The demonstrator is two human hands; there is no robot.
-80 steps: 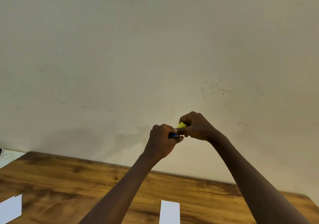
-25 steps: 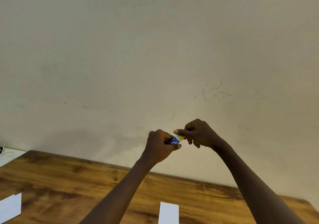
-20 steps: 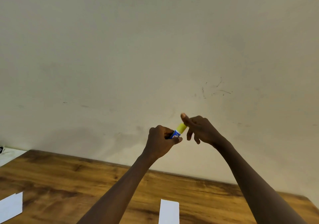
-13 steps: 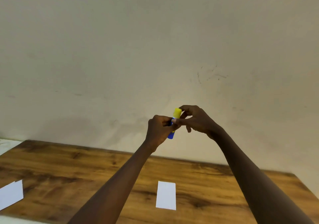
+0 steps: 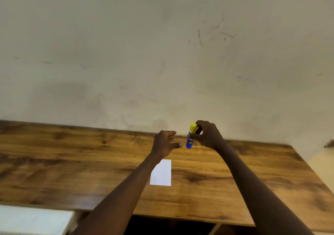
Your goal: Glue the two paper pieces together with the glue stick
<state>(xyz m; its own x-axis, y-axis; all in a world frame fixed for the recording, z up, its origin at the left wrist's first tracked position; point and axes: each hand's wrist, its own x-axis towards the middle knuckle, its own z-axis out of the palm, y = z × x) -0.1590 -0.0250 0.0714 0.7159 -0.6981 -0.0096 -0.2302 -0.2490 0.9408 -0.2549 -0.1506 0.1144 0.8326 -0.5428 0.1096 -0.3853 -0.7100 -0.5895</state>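
Glue stick (image 5: 190, 139) in hand, no gluing yet.
My right hand (image 5: 208, 135) pinches it upright, left hand (image 5: 164, 143) loose, empty; next I'd likely uncap, then reach the paper piece (image 5: 162, 174).

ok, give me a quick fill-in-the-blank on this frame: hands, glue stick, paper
1. Of the left hand and right hand, only the ____ one grips the glue stick.
2. The stick's body is blue and its top end is ____.
3. Exactly ____ white paper piece lies on the wooden table.

Missing words: right; yellow; one
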